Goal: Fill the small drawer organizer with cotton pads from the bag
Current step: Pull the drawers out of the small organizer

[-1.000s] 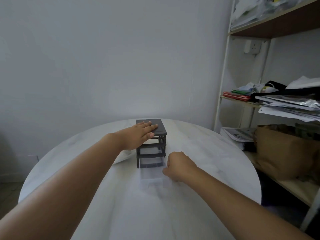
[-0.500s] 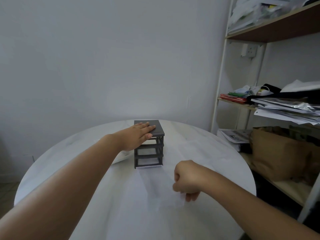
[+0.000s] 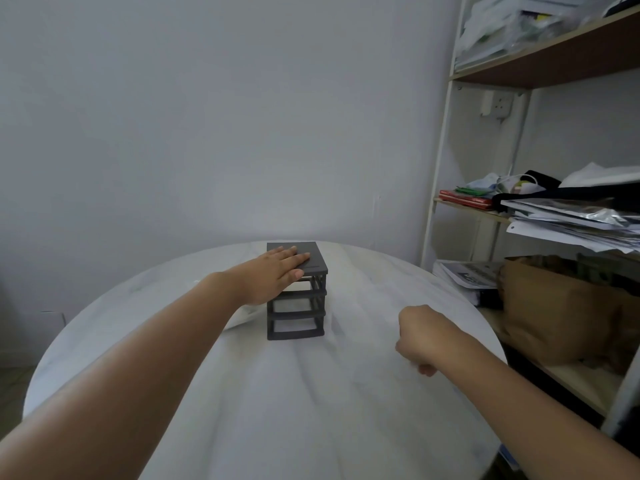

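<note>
A small dark grey drawer organizer (image 3: 297, 322) stands at the middle of the round white table (image 3: 263, 417). My left hand (image 3: 275, 273) rests flat on its top, fingers straight. My right hand (image 3: 424, 337) is curled to the right of the organizer, a little above the table, and holds a clear drawer (image 3: 375, 379) that shows only as a faint outline. The organizer's front slots look open. A white bag (image 3: 242, 318) peeks out to the left of the organizer, mostly hidden by my left forearm.
A shelf unit (image 3: 446, 188) stands close to the table's right edge, stacked with papers (image 3: 568, 223) and a brown paper bag (image 3: 561, 313). A plain wall runs behind the table.
My right hand has pulled the clear drawer out of the organizer's bottom slot and carried it to the right and toward me. My left hand stayed on the organizer's top.
</note>
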